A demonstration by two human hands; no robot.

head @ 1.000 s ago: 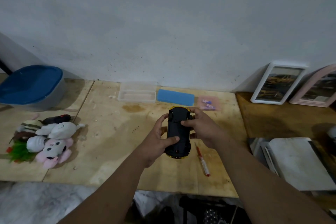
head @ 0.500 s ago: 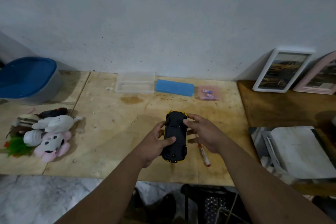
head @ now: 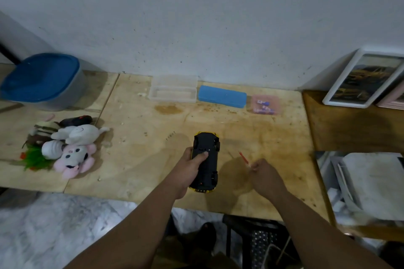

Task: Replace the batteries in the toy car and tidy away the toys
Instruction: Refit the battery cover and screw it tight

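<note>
Two hands busy: left hand [head: 189, 165] gripping upturned toy car [head: 205, 160], right hand [head: 265, 176] beside car, pinching screwdriver [head: 244, 159].

Your yellow toy car [head: 206, 159] upside down, black underside up, lengthwise on the plywood table [head: 135, 159], your soft toys [head: 65, 144] heaped far left, your pink battery packet [head: 265, 104] near the wall

No legible text anywhere.
</note>
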